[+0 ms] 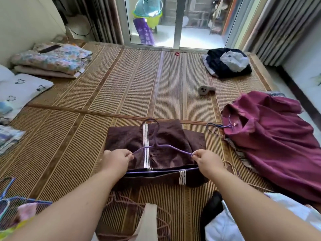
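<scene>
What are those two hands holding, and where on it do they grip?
A purple wire hanger over a brown garment. The left hand pinches its left shoulder end, the right hand its right end.

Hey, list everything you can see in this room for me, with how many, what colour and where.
mat: 1, tan woven, covers floor
brown garment: 1, dark brown, white-striped, flat at mat centre
hanger: 1, purple, on the brown garment
maroon garment: 1, maroon, crumpled at right
clothes pile: 1, dark plus white, far right
folded blanket: 1, floral, far left
pillow: 1, white printed, left edge
ring: 1, red, far centre
small grey object: 1, grey, right of centre
spare hangers: several, blue, near left corner
left hand: 1, pinching hanger's left end
right hand: 1, pinching hanger's right end
</scene>
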Demonstrator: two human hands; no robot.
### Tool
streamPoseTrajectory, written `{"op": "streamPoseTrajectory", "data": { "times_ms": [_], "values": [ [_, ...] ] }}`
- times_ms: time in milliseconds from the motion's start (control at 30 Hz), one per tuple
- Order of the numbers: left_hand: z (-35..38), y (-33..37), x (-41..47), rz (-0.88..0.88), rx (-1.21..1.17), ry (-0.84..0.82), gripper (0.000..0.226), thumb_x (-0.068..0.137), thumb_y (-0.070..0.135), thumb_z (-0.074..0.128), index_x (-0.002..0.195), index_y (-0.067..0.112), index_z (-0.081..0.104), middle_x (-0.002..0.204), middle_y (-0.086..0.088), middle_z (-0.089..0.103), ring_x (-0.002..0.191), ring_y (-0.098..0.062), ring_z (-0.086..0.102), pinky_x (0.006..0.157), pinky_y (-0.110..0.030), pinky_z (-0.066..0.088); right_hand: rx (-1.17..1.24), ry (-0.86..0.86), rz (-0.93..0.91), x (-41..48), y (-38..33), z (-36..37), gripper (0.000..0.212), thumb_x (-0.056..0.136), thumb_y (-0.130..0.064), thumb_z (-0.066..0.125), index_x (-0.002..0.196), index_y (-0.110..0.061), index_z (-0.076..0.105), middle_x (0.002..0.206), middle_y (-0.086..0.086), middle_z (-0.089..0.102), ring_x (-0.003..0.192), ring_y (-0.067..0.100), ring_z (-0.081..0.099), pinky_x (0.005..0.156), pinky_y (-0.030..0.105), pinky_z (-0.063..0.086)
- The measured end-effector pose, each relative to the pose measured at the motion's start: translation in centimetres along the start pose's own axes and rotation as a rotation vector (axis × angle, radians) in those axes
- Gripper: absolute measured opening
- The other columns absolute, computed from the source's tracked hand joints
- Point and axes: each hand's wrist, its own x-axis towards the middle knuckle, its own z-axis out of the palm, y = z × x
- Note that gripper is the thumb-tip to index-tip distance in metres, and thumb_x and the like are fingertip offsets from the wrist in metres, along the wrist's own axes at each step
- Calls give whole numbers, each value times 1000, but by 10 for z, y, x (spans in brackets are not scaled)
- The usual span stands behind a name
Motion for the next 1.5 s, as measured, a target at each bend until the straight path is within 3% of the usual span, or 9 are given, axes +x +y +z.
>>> {"op": "streamPoseTrajectory", "data": {
  "times_ms": [167, 300, 433, 600, 800, 1033, 1167, 1367, 1500],
  "values": [
    [13, 12, 33, 47, 12, 41, 22, 94, 31, 50, 106, 26, 68, 114, -6, 67, 106, -28, 57, 88, -30, 41, 166, 22, 0, 30, -8, 10, 34, 93, -22, 51, 126, -23, 57, 125, 1, 61, 113, 20, 55, 93, 28, 42],
    [32, 22, 40, 92, 12, -58, 55, 96, 28, 47, 148, 22, 29, 153, -9, 30, 139, -26, 30, 111, -34, 24, 179, -124, -81, 35, -7, 20, 69, 90, -19, 58, 149, -23, 23, 156, 4, 22, 143, 20, 22, 115, 35, 21],
    [59, 32, 21, 165, 24, -171, 75, 93, 35, 52, 151, 29, 5, 160, -4, 1, 144, -26, 18, 112, -39, 24, 47, -154, -105, 19, 5, 34, 80, 89, -32, 60, 150, -31, 7, 159, -2, 0, 145, 20, 14, 113, 39, 25],
    [90, 59, -17, 408, 92, -208, 80, 89, 35, 57, 151, 34, 6, 160, 1, -1, 145, -19, 12, 116, -37, 21, -271, -117, -184, -3, 28, 34, 85, 87, -49, 55, 148, -36, -2, 158, -5, -11, 146, 17, -5, 113, 52, 11],
    [129, 123, -81, 592, 133, -238, 76, 88, 38, 57, 149, 38, 12, 160, 4, 6, 145, -16, 11, 115, -43, 22, -274, -44, -172, -46, 83, -5, 83, 85, -50, 56, 148, -37, 5, 159, -5, -8, 145, 18, -6, 112, 55, 7],
    [206, 188, -157, 670, 209, -336, 72, 86, 35, 58, 148, 34, 22, 159, -2, 12, 143, -20, 16, 114, -39, 25, -351, -98, 104, -126, 239, -28, 83, 82, -62, 52, 148, -39, 5, 158, -6, -6, 144, 25, -1, 111, 56, 16],
    [254, 197, -184, 579, 375, -403, 79, 85, 39, 59, 148, 29, 13, 158, -1, 8, 141, -25, 19, 108, -46, 32, -354, -161, 236, -142, 319, -29, 95, 75, -70, 55, 148, -40, 2, 158, -6, -3, 144, 26, 3, 112, 55, 16],
    [309, 190, -187, 31, 268, -233, 90, 87, 51, 47, 149, 12, -4, 150, -8, 27, 132, -30, 32, 101, -47, 34, -190, -36, 168, -91, 374, -18, 68, 92, -55, 41, 149, -33, 11, 158, -7, 5, 145, 20, 1, 112, 57, 11],
    [325, 170, -178, 25, 246, -140, 58, 92, 50, 38, 139, 18, 34, 130, -10, 48, 117, -32, 43, 92, -45, 38, -173, -77, 273, -59, 382, -8, 67, 94, -45, 42, 149, -35, 6, 156, -7, 14, 144, 23, 1, 108, 63, 5]
  ]
}}
